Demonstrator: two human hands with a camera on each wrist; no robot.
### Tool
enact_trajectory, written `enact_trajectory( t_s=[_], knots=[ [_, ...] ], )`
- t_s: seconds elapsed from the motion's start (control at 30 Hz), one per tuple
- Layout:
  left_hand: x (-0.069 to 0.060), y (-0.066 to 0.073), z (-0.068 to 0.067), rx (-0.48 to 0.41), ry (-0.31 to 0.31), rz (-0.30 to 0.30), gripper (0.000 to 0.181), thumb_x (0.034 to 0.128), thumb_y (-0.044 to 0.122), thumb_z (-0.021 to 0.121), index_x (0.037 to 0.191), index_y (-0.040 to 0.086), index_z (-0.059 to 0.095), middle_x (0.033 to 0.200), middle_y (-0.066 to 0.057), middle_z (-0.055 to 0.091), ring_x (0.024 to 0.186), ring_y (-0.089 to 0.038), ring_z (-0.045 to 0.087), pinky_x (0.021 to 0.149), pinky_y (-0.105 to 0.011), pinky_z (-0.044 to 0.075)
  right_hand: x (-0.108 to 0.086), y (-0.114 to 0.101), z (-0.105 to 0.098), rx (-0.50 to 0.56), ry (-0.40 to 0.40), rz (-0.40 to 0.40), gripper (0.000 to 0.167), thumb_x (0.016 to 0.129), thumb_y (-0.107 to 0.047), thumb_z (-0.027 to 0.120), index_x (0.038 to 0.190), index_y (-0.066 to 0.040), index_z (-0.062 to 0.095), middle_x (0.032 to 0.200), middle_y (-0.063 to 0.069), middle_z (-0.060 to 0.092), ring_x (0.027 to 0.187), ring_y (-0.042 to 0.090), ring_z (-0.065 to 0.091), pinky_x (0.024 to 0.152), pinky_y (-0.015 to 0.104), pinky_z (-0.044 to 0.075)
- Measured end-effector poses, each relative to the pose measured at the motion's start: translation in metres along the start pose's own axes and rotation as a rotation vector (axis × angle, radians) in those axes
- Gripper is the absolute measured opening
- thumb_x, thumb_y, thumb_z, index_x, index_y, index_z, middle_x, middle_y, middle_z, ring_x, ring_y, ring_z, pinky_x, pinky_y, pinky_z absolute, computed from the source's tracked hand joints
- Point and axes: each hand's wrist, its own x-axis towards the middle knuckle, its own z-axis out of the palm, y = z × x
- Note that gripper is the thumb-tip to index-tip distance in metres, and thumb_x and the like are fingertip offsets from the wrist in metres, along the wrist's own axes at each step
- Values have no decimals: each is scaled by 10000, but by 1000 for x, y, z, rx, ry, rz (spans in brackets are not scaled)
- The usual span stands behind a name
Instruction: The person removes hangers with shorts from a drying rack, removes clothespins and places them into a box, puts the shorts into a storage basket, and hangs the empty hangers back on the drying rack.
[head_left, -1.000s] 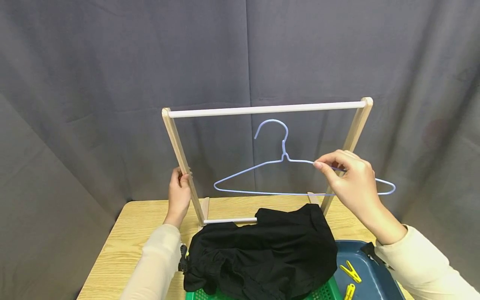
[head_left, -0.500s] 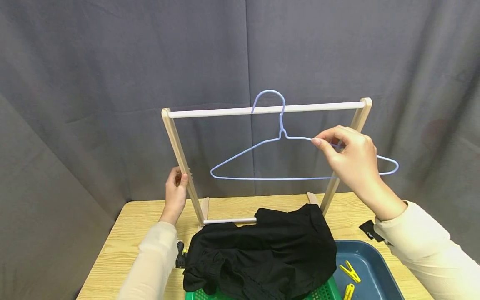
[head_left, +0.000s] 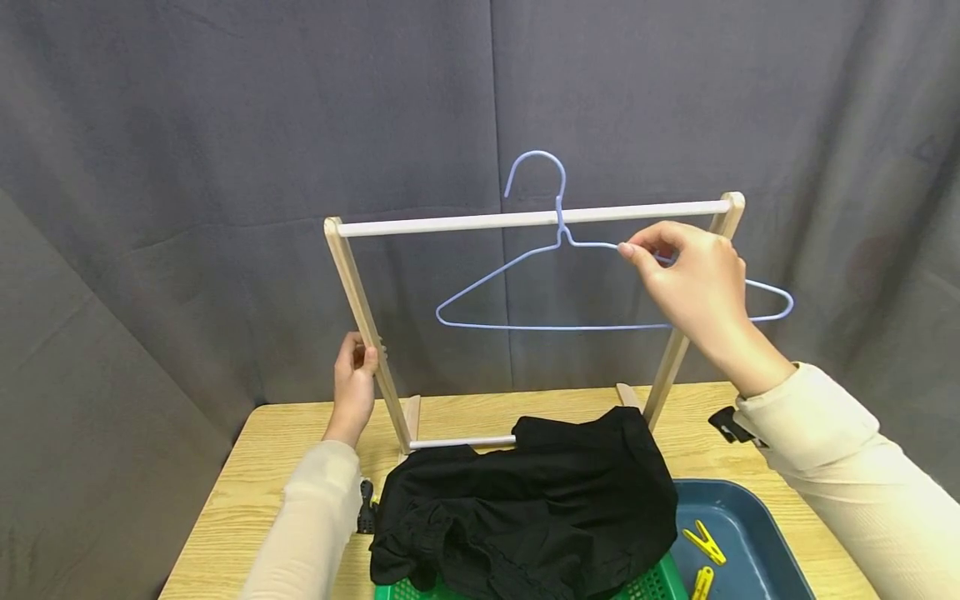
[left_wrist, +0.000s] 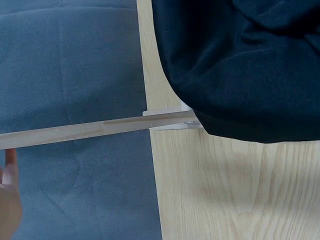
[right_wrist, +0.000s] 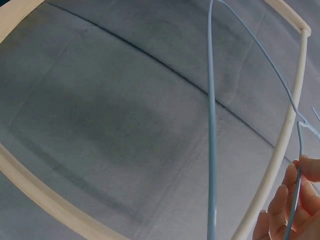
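Observation:
My right hand (head_left: 693, 279) pinches a light blue wire hanger (head_left: 495, 326) by its right shoulder, thumb against fingertips. The hanger's hook rises above the white top bar (head_left: 450, 223) of a small wooden rack, and its neck crosses in front of that bar. In the right wrist view the fingers (right_wrist: 280, 210) hold the hanger wire near the bar. At the rack's left post (head_left: 358, 308) my left hand (head_left: 352, 387) grips the wood, fingers partly hidden behind it. The left wrist view catches only part of that hand, touching the post (left_wrist: 60, 134).
Black cloth (head_left: 525, 508) lies heaped over a green basket (head_left: 652, 583) before the rack, hiding part of the lower bar (head_left: 461, 442). A blue tray (head_left: 750, 533) to the right holds yellow clothespins (head_left: 705, 543). A grey curtain (head_left: 225, 167) hangs behind the wooden table (head_left: 247, 467).
My right hand has raised the hanger, bringing its hook from below the top bar to above it. My left hand has stayed at the left post.

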Motion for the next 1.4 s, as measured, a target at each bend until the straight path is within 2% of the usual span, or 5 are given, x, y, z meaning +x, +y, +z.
enact_trajectory(
  t_s=[0.37, 0.6, 0.87, 1.2, 1.4],
  knots=[
    [-2, 2, 2, -17, 10, -17, 176, 1059, 145, 439, 1165, 12, 481, 1001, -63, 503, 918, -160, 461, 838, -304, 365, 3, 11, 12, -45, -73, 22, 174, 919, -298, 702, 926, -138, 770, 896, 64, 748, 852, 280, 682, 704, 537, 417],
    [-1, 1, 2, -60, 8, -13, 184, 1055, 96, 431, 1191, -7, 498, 976, -72, 497, 906, -180, 465, 825, -313, 369, -6, 16, 23, -65, -78, -18, 125, 903, -255, 719, 890, -140, 765, 832, 51, 734, 764, 242, 664, 642, 490, 425],
    [-2, 4, 4, -36, 31, -4, 176, 1054, 110, 440, 1179, 5, 503, 990, -89, 513, 913, -160, 479, 834, -296, 377, -15, 18, 32, -43, -124, -42, 129, 918, -241, 702, 898, -131, 766, 819, 50, 730, 722, 225, 644, 612, 436, 418],
    [-3, 0, 4, -31, 38, 9, 198, 1055, 148, 446, 1175, 3, 504, 980, -83, 504, 893, -153, 467, 817, -299, 372, -20, 17, 40, -65, -205, -50, 95, 918, -230, 714, 931, -152, 767, 741, 17, 656, 676, 194, 552, 576, 388, 387],
    [-1, 1, 3, -63, 65, -33, 197, 1042, 65, 449, 1203, -12, 535, 981, -57, 534, 915, -145, 485, 833, -288, 389, -23, 15, 39, -75, -282, -52, 102, 920, -175, 700, 995, -149, 765, 747, 18, 658, 686, 203, 578, 581, 411, 417]
  ],
)
